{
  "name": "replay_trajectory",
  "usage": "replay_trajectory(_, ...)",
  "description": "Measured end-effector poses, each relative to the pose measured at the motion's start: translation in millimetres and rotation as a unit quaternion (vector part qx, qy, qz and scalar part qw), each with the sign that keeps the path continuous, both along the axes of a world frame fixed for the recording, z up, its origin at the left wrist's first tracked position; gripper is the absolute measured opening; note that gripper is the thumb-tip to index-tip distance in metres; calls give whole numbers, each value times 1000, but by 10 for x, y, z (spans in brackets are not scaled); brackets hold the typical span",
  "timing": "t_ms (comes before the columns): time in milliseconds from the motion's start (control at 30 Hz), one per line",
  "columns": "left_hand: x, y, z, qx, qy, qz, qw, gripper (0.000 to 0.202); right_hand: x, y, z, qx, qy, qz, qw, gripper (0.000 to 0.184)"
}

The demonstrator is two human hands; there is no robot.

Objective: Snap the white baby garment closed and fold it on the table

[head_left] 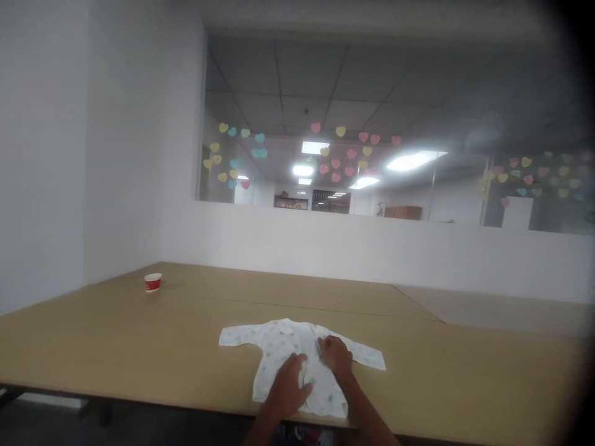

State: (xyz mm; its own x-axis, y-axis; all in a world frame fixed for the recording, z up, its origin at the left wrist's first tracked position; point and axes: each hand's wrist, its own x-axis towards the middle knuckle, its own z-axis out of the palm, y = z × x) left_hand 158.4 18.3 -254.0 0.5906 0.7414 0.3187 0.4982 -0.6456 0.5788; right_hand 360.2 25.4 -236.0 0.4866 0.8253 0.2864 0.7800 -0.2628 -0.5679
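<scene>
A small white baby shirt [279, 347] with a faint scattered print lies on the table near its front edge. Its sleeves are spread to both sides, and the front opening runs down the middle. My left hand [288, 387] rests on the lower front of the shirt, thumb and fingers apart. Higher up, my right hand [337, 356] has its fingers closed in a pinch on the shirt's front edge, near the right sleeve. The hands cover part of the fabric beneath them.
The tan table [116, 347] reaches to a white wall [297, 241]. A red and white paper cup [153, 283] stands at its far left. Above the wall, a window [288, 111] carries several heart-shaped paper notes. Thin seams cross the tabletop.
</scene>
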Motion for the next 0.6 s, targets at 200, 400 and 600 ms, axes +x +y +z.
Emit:
replay_trajectory(200, -75, 14, -35, 21, -36, -5, 999, 25, 109, -110, -151, 11, -13, 18, 1000, 24)
replay_trajectory(400, -36, 13, -16, 4, -42, 31, 999, 16, 163, -114, -190, 38, 29, 14, 999, 21)
replay_trajectory(600, -40, 65, -20, -14, -72, 62, 995, 18, 15, 161, 41, 93, 114, -6, 989, 25)
